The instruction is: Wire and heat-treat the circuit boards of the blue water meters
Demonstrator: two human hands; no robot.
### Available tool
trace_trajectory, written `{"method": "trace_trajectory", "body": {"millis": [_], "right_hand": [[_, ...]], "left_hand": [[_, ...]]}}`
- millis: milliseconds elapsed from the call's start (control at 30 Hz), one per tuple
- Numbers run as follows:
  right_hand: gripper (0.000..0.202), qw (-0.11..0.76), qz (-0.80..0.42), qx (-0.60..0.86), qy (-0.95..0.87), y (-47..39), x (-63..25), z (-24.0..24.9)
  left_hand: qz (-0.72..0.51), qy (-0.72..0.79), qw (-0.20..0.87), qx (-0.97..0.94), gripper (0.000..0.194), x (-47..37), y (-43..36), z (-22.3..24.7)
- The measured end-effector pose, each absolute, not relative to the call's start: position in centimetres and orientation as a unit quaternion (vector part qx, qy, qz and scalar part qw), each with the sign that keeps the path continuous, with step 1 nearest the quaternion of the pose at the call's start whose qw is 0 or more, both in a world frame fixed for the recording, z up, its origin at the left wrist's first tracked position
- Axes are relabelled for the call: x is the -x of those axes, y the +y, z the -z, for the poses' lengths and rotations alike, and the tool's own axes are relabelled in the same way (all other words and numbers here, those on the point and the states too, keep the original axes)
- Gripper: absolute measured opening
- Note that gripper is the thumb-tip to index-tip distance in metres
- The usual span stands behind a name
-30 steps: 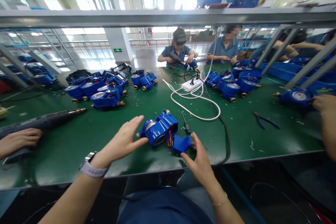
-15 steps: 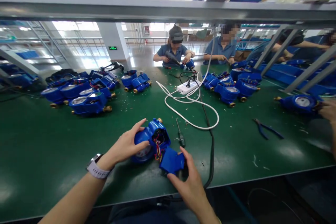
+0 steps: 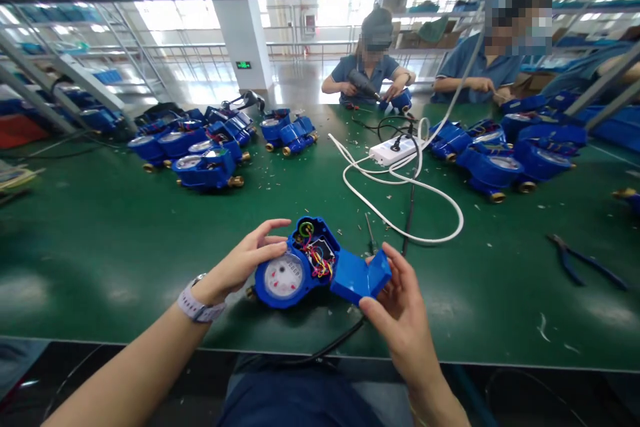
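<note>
Now left hand grips blue water meter on table, right hand holds its cover; keep wires tucked, w/o pinching.

No legible text; green sign on pillar, meter dial print unreadable.

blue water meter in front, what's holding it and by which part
Left hand holds the blue water meter by its left side; right hand holds the open blue cover.

Bright daylight floods in behind the white square pillar, glaring off the glossy green table before it, while edges bend fisheye-like.
</note>
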State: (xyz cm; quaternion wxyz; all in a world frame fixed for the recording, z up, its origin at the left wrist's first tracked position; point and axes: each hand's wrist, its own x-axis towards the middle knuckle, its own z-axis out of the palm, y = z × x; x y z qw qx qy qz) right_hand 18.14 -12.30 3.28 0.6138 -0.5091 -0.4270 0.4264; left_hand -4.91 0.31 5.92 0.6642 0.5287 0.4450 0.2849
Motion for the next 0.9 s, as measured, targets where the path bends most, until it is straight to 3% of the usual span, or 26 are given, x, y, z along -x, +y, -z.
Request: {"method": "trace_trajectory", "body": {"millis": [300, 633, 833, 900], "right_hand": [[0.066, 0.587, -0.435, 0.451, -0.513, -9.2, -18.1, -4.6], [0.077, 0.505, -0.343, 0.380, -0.695, -6.5, -16.5, -7.1], [0.077, 0.462, -0.226, 0.388, -0.765, -5.4, -14.3, -9.5], [0.069, 0.449, -0.215, 0.415, -0.761, -4.8, -13.9, -9.8]], "left_hand": [[-0.312, 0.431, 0.708, -0.464, 0.063, 6.7, -3.1, -3.4], [-0.379, 0.407, 0.505, -0.660, 0.060, 7.9, -3.1, -4.2], [-0.403, 0.364, 0.416, -0.730, 0.087, 6.7, -3.9, -5.4], [-0.386, 0.380, 0.374, -0.753, 0.074, 6.2, -3.8, -5.9]]}}
